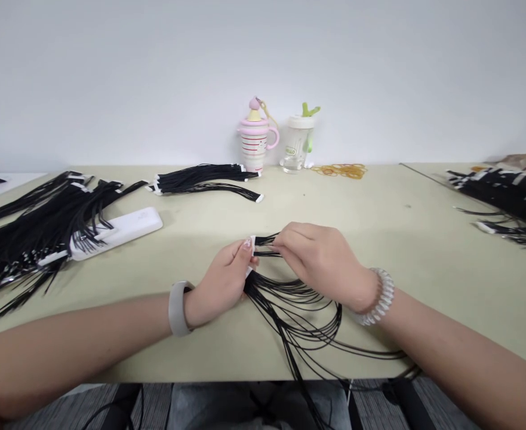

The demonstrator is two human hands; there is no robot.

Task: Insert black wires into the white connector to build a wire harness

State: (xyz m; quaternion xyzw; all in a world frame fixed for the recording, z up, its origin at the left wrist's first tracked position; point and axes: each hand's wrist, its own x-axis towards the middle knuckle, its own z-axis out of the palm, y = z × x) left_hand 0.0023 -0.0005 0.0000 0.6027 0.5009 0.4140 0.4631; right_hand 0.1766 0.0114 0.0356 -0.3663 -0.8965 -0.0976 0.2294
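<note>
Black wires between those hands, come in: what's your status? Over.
Left hand closed on a white connector. Right hand pinching black wires beside it. Possibly in the way: loose wire loops beneath the right hand.

L wrist (pixel 194 306) wears a wide, smooth lt-grey wristband (pixel 178 309) just behind the grip, R wrist (pixel 365 294) a translucent spiral-coil hair tie (pixel 384 297), also behind it, w/ pale shiny polish on L thumbnail (pixel 247 244) at the grip & grey clothing (pixel 220 409) over lap below.

Bundled black cables (pixel 204 175) across the table (pixel 356 206) suggest a workshop.
</note>
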